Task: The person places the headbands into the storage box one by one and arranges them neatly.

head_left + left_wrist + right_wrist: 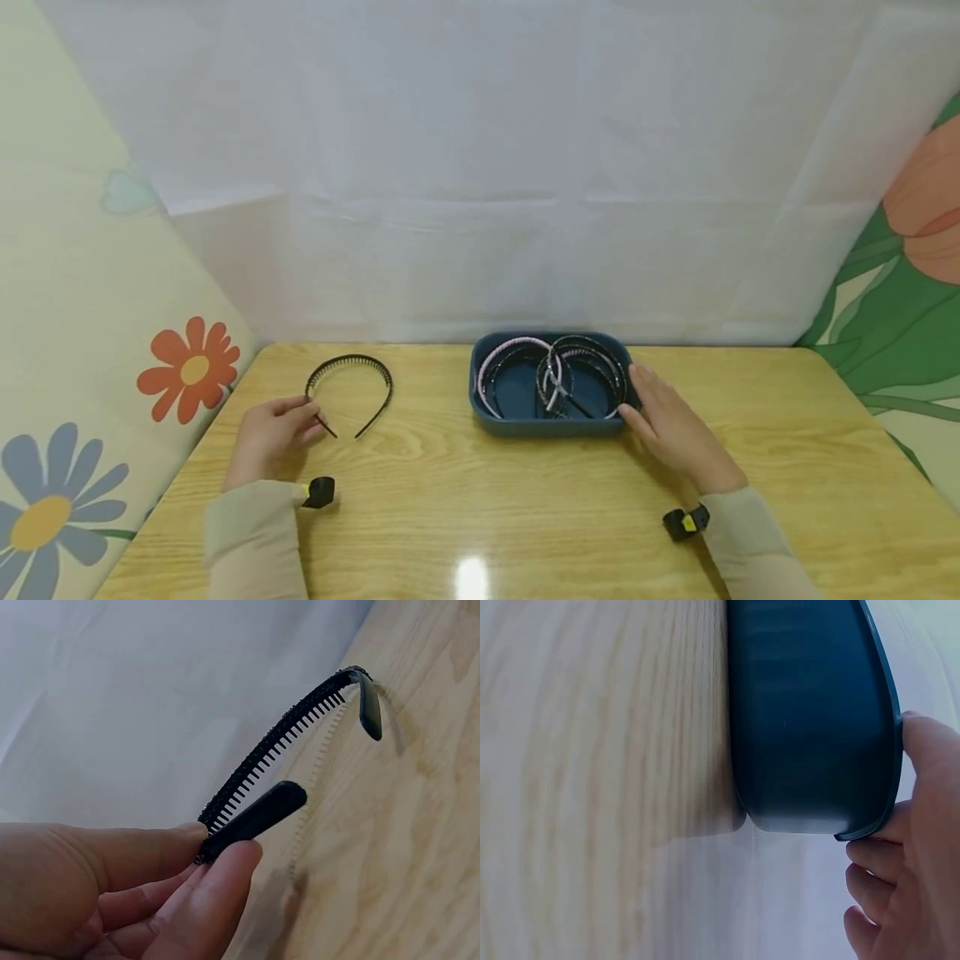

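My left hand pinches one arm of a black toothed headband between thumb and fingertips, on the left of the table. The left wrist view shows the comb-like teeth along its inner side, and its far end tip close over the wood. At the right end of a dark blue bin, my right hand touches the rim with its thumb and fingers spread along the outside. In the bin lie several headbands, among them a pale pink one and a black sparkly one.
The wooden table reaches back to a white cloth backdrop. A flower-printed surface flanks the table on the left, a tulip-printed one on the right. Each wrist wears a black strap device.
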### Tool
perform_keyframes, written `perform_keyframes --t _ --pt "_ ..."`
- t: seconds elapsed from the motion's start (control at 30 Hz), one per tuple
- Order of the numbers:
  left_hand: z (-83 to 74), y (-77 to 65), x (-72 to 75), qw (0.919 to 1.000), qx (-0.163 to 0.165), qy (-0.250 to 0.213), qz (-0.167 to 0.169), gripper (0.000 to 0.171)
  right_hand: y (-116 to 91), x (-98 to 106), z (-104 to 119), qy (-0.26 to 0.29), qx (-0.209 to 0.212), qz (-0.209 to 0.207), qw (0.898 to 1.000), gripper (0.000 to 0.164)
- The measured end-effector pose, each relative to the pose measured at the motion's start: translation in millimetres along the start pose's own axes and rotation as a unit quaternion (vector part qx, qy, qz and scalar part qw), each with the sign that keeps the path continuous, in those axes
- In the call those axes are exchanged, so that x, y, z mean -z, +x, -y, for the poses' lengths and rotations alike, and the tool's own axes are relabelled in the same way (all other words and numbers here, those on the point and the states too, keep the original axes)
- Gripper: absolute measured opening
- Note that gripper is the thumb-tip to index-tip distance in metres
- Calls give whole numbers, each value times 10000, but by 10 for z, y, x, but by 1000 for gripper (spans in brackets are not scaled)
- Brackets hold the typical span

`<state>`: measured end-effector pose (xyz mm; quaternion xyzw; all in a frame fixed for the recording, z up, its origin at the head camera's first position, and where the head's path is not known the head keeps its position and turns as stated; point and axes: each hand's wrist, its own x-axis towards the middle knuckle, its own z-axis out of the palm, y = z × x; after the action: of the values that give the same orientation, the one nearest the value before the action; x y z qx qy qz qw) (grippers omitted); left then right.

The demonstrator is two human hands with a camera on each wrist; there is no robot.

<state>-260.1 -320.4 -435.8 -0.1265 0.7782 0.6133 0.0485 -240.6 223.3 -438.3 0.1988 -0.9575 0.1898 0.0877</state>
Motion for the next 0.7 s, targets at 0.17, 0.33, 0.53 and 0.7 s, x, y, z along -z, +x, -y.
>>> perform_keyframes --t 0.17,0.33,0.53,0.7 --pt "-76 -25 -98 9997 -181 173 -84 57 -1 7 5 106 -43 64 9999 66" --pt "-151 -52 -193 9989 -402 227 -130 55 5 -13 -1 139 -63 44 9999 66" --pt "-243 -74 -286 9980 -568 205 -161 55 11 -21 -8 118 -39 4 9999 66" --pt "-326 -91 -336 9974 -670 144 -202 54 4 -13 -8 143 -100 50 9998 67"
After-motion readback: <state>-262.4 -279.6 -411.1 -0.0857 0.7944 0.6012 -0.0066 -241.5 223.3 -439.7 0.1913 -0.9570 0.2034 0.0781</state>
